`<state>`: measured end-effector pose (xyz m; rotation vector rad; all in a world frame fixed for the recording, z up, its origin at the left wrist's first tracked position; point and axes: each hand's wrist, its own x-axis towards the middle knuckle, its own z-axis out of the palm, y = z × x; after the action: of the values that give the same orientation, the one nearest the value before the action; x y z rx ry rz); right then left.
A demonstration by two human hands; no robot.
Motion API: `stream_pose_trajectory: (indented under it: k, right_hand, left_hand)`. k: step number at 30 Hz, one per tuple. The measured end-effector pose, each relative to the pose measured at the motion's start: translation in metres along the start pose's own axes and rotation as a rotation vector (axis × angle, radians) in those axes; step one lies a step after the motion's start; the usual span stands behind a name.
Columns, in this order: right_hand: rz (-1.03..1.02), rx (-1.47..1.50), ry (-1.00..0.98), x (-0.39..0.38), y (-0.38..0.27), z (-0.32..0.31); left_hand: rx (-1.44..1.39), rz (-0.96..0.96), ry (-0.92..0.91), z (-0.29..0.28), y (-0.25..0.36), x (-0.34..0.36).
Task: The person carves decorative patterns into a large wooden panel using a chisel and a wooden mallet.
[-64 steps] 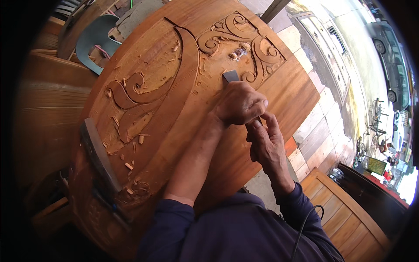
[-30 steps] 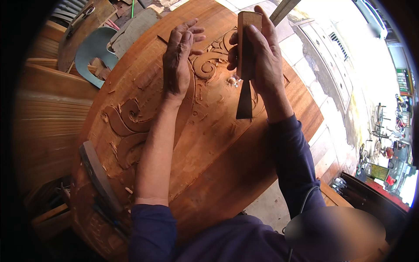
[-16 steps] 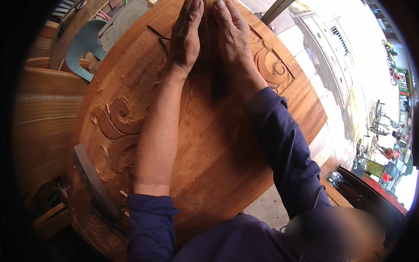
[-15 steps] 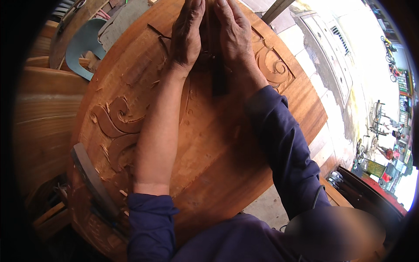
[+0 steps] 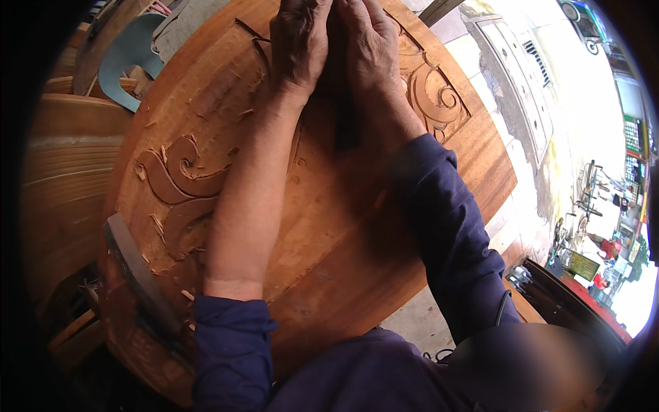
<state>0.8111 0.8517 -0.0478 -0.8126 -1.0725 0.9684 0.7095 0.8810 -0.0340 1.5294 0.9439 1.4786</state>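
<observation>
My left hand [image 5: 301, 48] and my right hand [image 5: 371, 48] are close together at the top of the head view, over an oval carved wooden panel [image 5: 322, 261] with scrolls and loose shavings. My right hand holds the wooden-handled chisel in the deep shadow between them; its blade is hard to make out. My left hand faces it, its fingertips cropped or hidden, so its grip is unclear. A long dark wooden block [image 5: 137, 268] lies along the panel's left side, beside a darker tool that is hard to make out.
Stacked wooden pieces [image 5: 72, 185] and a pale blue curved piece [image 5: 117, 75] sit at left. A post [image 5: 436, 10] stands beyond the panel. At right are paving [image 5: 508, 220], bicycles [image 5: 590, 199] and assorted street-side items in glare.
The chisel, held up in my right hand a second ago, moved forward between both hands. Since half a second ago, both hands have shifted only slightly and the view has tilted a little.
</observation>
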Motion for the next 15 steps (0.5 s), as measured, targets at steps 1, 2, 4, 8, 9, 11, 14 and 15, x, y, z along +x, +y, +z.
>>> stream_pose_trajectory:
  k: [1, 2, 4, 8, 9, 11, 14, 15]
  right_hand:
    - [-0.032, -0.136, -0.008, 0.006, -0.002, -0.005]
    - [0.016, 0.007, 0.01, 0.01, 0.001, -0.004]
    - [0.001, 0.026, -0.016, 0.005, -0.003, -0.005]
    - [0.071, 0.219, 0.013, -0.017, -0.01, 0.006]
    - [0.091, 0.229, 0.014, -0.016, -0.01, 0.008]
    - [0.124, 0.241, 0.023, -0.011, -0.01, 0.004]
    - [0.122, 0.154, -0.014, 0.006, -0.009, -0.001]
    - [0.095, 0.152, -0.004, 0.0, -0.008, 0.001]
  left_hand:
    - [0.019, 0.052, 0.035, 0.005, 0.009, 0.0]
    - [0.018, 0.074, 0.043, 0.009, 0.01, 0.0]
    - [0.006, 0.086, 0.043, 0.01, 0.01, -0.002]
    - [0.027, 0.011, -0.025, -0.003, 0.0, -0.005]
    - [0.015, 0.006, -0.045, -0.004, -0.004, -0.006]
    - [0.025, 0.02, 0.009, 0.002, 0.005, -0.006]
    - [-0.076, 0.144, 0.05, 0.006, 0.001, -0.001]
    - [-0.129, 0.203, 0.056, 0.005, -0.003, 0.001]
